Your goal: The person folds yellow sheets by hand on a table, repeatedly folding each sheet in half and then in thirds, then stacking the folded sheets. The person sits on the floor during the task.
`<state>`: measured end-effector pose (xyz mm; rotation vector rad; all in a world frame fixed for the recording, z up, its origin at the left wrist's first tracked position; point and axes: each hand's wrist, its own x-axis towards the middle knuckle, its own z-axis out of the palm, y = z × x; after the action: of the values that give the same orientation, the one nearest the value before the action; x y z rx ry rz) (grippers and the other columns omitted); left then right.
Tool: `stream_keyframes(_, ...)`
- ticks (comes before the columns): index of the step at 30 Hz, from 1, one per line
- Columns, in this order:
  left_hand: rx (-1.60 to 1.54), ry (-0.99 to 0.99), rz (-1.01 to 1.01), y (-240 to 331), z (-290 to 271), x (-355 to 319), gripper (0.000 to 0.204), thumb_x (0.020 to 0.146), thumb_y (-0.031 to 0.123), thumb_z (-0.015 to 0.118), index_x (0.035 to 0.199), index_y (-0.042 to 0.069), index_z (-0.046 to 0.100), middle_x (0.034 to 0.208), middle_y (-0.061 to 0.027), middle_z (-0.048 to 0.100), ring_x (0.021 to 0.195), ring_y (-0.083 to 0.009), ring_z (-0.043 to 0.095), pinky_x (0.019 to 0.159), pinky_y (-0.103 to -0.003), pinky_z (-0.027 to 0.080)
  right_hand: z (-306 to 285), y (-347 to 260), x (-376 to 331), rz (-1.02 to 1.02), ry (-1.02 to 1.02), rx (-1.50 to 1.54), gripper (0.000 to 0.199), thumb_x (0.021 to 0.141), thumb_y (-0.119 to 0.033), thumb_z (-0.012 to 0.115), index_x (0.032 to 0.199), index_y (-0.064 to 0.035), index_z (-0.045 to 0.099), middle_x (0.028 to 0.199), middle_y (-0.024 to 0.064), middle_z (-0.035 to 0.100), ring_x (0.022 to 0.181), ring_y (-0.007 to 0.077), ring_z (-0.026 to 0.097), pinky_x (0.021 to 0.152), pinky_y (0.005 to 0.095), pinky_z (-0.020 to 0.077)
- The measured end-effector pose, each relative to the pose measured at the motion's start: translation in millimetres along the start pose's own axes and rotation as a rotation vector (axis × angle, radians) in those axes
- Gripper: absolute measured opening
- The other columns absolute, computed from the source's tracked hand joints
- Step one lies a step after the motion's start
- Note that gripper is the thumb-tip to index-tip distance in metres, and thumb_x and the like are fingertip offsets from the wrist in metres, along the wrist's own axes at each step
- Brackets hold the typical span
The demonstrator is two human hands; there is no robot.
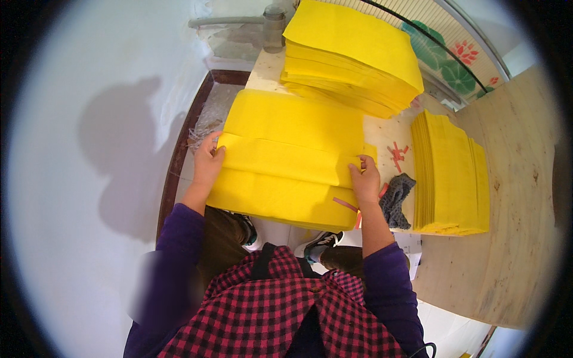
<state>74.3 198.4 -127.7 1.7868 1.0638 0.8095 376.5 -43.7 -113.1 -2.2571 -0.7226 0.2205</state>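
Note:
A yellow sheet, of paper or thin cloth, lies with a folded band across a pile of yellow sheets in front of me. My left hand pinches the band's left end between thumb and fingers. At its right end, my right hand grips the edge, thumb on top. Both hands rest at about the same height on the pile. A thin reddish strip lies on the pile's near right part. What is under the fingers is hidden.
Behind stands a tall yellow stack; another stack is at the right. Red strips and a dark grey textured cloth lie between, on the wooden tabletop. A translucent jar stands far left, near the wall.

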Motion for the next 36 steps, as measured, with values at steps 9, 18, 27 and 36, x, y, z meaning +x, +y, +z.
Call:
stream_keyframes(9, -0.041, 0.057, 0.093, -5, 5, -1, 0.039, 0.087, -0.004, 0.056, 0.124, 0.005, 0.054, 0.088, -0.007, 0.065, 0.075, -0.0112, 0.06, 0.069, -0.025, 0.047, -9, -13, -5, -0.177, 0.176, -0.217, 0.042, 0.078, -0.019, 0.071, 0.115, -0.0048, 0.058, 0.118, 0.0176, 0.059, 0.113, 0.034, 0.054, 0.094, 0.042, 0.0434)
stream_keyframes(18, -0.107, 0.019, 0.036, 5, 5, -3, 0.04, 0.088, -0.004, 0.055, 0.126, 0.005, 0.053, 0.093, -0.0067, 0.065, 0.08, -0.0108, 0.06, 0.07, -0.025, 0.046, 63, -112, -59, -0.697, -0.187, -0.271, 0.065, 0.09, -0.035, 0.057, 0.141, 0.0001, 0.037, 0.149, 0.023, 0.029, 0.14, 0.0361, 0.025, 0.114, 0.046, 0.0216)
stream_keyframes(27, -0.053, 0.037, 0.112, -3, 3, 0, 0.039, 0.088, -0.002, 0.057, 0.126, 0.005, 0.054, 0.084, -0.0041, 0.062, 0.072, -0.0102, 0.056, 0.066, -0.025, 0.045, 76, -93, -46, -0.285, -0.326, -0.631, 0.081, 0.094, -0.058, 0.033, 0.15, -0.0022, 0.015, 0.158, 0.0145, 0.013, 0.146, 0.0272, 0.009, 0.118, 0.0432, 0.0069)
stream_keyframes(36, 0.069, 0.055, 0.058, 3, -7, 3, 0.042, 0.087, -0.001, 0.058, 0.127, 0.005, 0.053, 0.099, -0.008, 0.062, 0.081, -0.0147, 0.059, 0.071, -0.027, 0.047, 56, -56, -33, -0.205, -0.173, -0.597, 0.083, 0.093, -0.055, 0.042, 0.148, 0.0025, 0.019, 0.155, 0.0204, 0.017, 0.145, 0.0301, 0.013, 0.117, 0.0433, 0.0106)
